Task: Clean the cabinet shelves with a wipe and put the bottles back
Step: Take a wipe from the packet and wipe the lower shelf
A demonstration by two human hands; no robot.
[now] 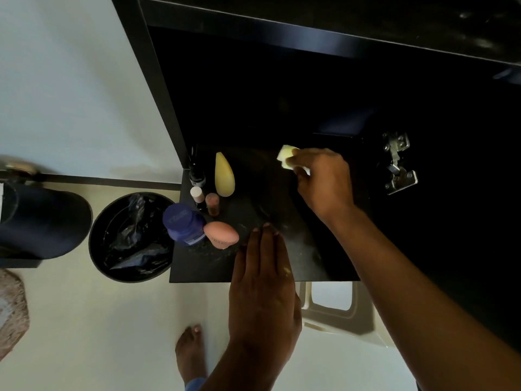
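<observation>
A black cabinet shelf (307, 249) lies below me, dusty and streaked. My right hand (324, 182) grips a folded pale yellow wipe (286, 157) and holds it against the back part of the shelf. My left hand (263, 280) hovers flat over the shelf's front edge, fingers straight, holding nothing. Bottles crowd the shelf's left side: a tall cream bottle (224, 174), a blue-capped jar (183, 222), a pink bottle (221, 235), a small brown bottle (212, 203), a small white-capped bottle (197, 194) and a dark dropper bottle (196, 176).
A black bin (131, 237) with a dark liner stands on the floor left of the cabinet. A dark cap (42, 221) sits further left. A metal hinge (399, 165) is on the cabinet's right wall. A beige stool (335, 314) and my foot (191, 351) are below.
</observation>
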